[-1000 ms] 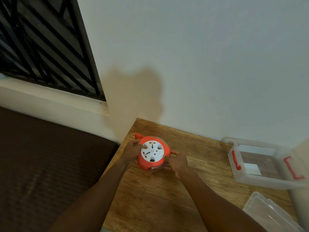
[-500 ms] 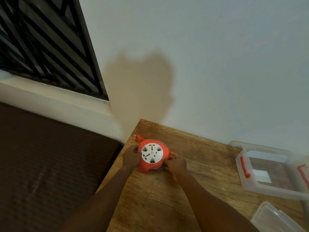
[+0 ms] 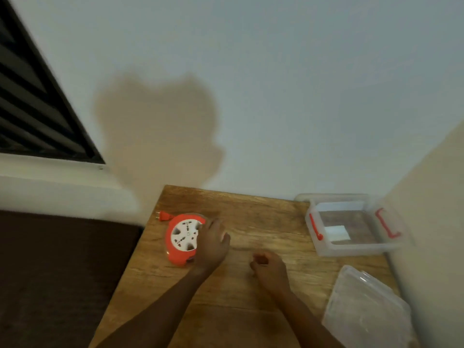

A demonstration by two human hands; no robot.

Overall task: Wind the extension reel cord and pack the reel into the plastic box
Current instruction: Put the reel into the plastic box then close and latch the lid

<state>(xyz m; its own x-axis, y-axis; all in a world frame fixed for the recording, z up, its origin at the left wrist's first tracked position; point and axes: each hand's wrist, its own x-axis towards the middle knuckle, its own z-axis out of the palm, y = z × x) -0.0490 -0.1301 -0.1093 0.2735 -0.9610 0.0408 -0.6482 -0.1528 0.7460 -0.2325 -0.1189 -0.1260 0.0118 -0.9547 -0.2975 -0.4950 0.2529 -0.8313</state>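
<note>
The orange extension reel (image 3: pixel 182 237) with a white socket face lies near the table's left edge, its orange plug (image 3: pixel 163 216) sticking out at its far left. My left hand (image 3: pixel 213 244) lies over the reel's right side, fingers stretched along its edge and thumb spread away to the right; that side of the reel is hidden. My right hand (image 3: pixel 270 270) rests on the wood to the right of the reel, apart from it, fingers curled and holding nothing. The clear plastic box (image 3: pixel 351 249) with red latches stands open at the far right.
The wooden table (image 3: pixel 251 217) stands in a corner, with walls behind it and at the right. The box's clear lid (image 3: pixel 366 310) lies at the near right. A dark brown surface (image 3: pixel 62 272) runs along the table's left edge, below a barred window (image 3: pixel 30 109).
My right hand has let go of the reel and drawn back to the right. My left hand has moved from the reel's left side onto its right side. The view has swung right.
</note>
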